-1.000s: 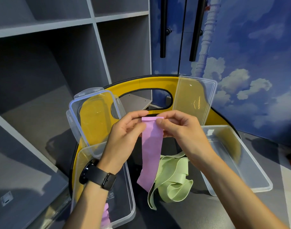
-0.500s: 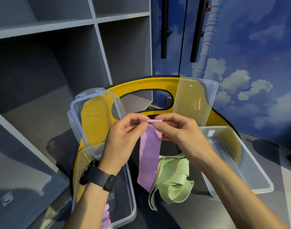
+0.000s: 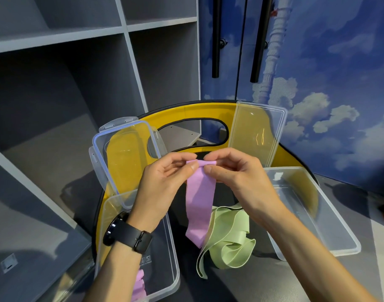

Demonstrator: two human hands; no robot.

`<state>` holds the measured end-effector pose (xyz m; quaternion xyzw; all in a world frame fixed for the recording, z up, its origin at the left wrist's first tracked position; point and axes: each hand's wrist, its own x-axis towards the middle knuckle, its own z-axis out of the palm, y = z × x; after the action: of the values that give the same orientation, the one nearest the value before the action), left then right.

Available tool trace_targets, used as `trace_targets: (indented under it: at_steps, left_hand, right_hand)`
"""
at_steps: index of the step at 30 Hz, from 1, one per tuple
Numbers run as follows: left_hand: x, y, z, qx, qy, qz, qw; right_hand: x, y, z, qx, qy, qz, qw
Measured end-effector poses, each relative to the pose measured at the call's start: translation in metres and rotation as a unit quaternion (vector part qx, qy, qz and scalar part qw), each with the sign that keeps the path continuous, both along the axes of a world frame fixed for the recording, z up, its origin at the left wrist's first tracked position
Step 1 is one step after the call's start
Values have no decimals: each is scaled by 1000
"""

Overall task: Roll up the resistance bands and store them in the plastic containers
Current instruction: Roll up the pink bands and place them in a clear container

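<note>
A purple resistance band point(image 3: 200, 199) hangs in the air, pinched at its top edge by my left hand point(image 3: 165, 182) and my right hand point(image 3: 236, 175). That edge is curled over into a small roll between my fingertips. Below it a light green band point(image 3: 228, 238) lies in loose folds on the dark tabletop. A clear plastic container point(image 3: 171, 258) sits under my left forearm, with a rolled purple band point(image 3: 139, 284) inside near its front. A second clear container point(image 3: 330, 216) stands open to the right.
Two clear lids lean against the yellow raised rim point(image 3: 193, 112) of the table: one with clips point(image 3: 121, 158) at the left, one point(image 3: 258, 129) at the back right. Grey shelving point(image 3: 56, 94) stands left, cloud-painted doors point(image 3: 328, 73) behind.
The band's top edge, flat a second ago, is now turned over into a small roll. The hanging tail has risen slightly. Both hands stay in nearly the same place.
</note>
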<state>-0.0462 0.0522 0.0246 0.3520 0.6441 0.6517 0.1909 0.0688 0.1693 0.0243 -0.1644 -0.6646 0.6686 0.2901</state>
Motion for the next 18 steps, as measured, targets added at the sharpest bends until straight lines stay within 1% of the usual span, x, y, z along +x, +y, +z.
trace_targets:
  at_steps: [3,4,7,10,16,18]
  left_hand:
    - [0,-1,1,14,10,0,1000]
    - [1,-1,1,14,12,-4,1000]
    - [1,-2,1,6,11,-19,1000]
    - [2,-2,1,11,-31,-47,998]
    - [2,0,-1,-15,-29,-21,999]
    - [1,0,-1,-11,-32,-21,999]
  right_hand:
    - [1,1,2,-54,0,17,998]
    - [2,1,3,-58,-4,20,998]
    - [3,2,3,-43,-3,12,999]
    - [2,3,2,-25,12,2,1000]
    - [2,1,0,17,11,0,1000]
    - [2,2,-1,0,7,3,1000]
